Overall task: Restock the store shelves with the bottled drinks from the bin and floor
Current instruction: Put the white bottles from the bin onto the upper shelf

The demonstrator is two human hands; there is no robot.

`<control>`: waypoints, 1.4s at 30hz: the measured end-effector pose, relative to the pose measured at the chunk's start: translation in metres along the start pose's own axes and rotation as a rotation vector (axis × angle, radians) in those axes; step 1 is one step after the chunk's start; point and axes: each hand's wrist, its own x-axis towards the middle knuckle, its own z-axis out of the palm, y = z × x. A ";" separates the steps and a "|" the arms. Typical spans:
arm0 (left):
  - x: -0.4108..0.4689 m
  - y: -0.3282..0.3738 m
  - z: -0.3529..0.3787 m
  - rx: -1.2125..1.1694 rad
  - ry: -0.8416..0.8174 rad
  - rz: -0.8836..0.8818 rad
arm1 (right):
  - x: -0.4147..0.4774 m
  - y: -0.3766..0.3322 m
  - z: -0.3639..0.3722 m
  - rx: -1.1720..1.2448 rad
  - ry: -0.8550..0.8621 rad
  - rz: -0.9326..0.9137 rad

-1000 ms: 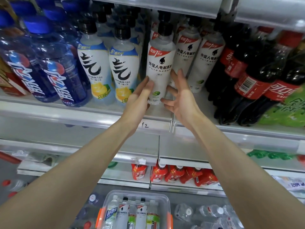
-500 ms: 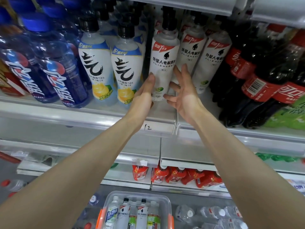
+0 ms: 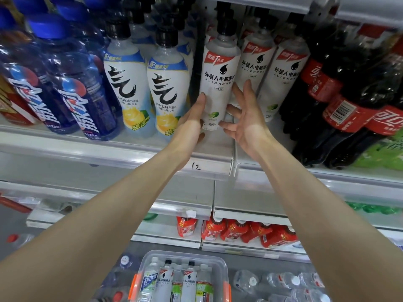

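Observation:
A white electrolyte-water bottle (image 3: 218, 83) with a black cap stands upright at the front of the middle shelf (image 3: 130, 149). My left hand (image 3: 192, 123) presses straight fingers along its left side, thumb near its base. My right hand (image 3: 246, 123) is spread open, fingertips touching the bottle's right side and the matching bottle (image 3: 255, 66) behind it. Down below sits a clear bin (image 3: 224, 271) with orange latches, holding several upright bottles (image 3: 188, 282). Clear water bottles (image 3: 281, 282) lie on the floor to its right.
Left of the white bottle stand two lemon sparkling-water bottles (image 3: 168, 92) and blue sports drinks (image 3: 74, 88). Dark cola bottles (image 3: 340, 94) fill the right side. A tag marked 12 (image 3: 196, 167) is on the shelf edge. Red-labelled bottles (image 3: 235, 231) sit on a lower shelf.
Both hands stay at the white bottle. My left hand has slid a little lower along its side, and the view has shifted slightly closer to the shelf.

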 end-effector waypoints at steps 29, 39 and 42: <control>-0.080 -0.003 0.000 0.201 -0.035 0.100 | -0.068 0.018 -0.031 -0.169 0.140 -0.135; -0.130 -0.071 -0.010 0.280 -0.061 -0.005 | -0.132 0.097 -0.057 -0.209 0.152 -0.044; -0.140 -0.110 -0.019 0.297 -0.061 -0.097 | -0.142 0.141 -0.064 -0.215 0.142 0.053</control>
